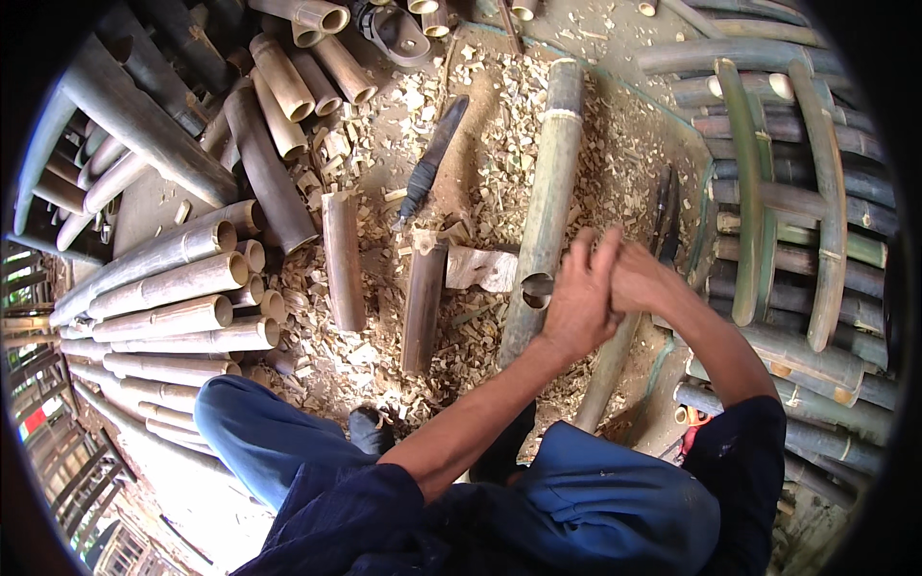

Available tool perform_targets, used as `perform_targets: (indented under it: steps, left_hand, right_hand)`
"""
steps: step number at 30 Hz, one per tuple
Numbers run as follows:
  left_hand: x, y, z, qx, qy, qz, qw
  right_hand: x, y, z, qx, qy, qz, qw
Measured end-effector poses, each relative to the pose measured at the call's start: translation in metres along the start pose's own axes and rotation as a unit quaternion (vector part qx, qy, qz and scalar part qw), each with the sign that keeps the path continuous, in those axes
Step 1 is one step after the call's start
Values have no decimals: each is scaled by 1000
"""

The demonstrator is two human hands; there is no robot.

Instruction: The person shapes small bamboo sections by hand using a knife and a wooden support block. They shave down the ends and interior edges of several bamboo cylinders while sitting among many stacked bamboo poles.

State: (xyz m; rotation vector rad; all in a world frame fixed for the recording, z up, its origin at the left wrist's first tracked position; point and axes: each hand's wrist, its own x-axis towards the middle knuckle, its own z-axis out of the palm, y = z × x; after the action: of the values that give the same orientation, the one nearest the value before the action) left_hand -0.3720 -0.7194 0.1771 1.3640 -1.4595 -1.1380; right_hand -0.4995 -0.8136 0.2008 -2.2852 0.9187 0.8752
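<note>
My left hand [576,302] and my right hand [641,278] meet just right of a long pale bamboo tube [559,154] lying on the floor. The left fingers stretch forward, slightly apart, against the right hand. My right fingers are mostly hidden behind the left hand, and no tool shows between them. A round hole [537,288] in the tube's side lies beside my left hand. Under my wrists runs a second bamboo pole [607,374]. Left of the tube are a dark knife [432,163] with a wrapped handle, a wood block [482,269] and a brown bamboo piece [425,302].
Wood chips [379,384] cover the floor. Cut bamboo tubes [182,288] are stacked at the left, and bamboo poles [797,211] at the right. A second dark blade [666,206] lies beyond my right hand. A sandal [392,34] lies at the far side.
</note>
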Motion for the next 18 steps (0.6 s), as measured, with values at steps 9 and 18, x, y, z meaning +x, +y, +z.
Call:
perform_targets:
  steps: [9, 18]
  left_hand:
    - [-32, 12, -9, 7, -217, -2, 976]
    - [0, -13, -50, 77, -571, 36, 817]
  right_hand:
    - [-54, -18, 84, 312, 32, 20, 949]
    - [-21, -104, 183, 624, 155, 119, 756]
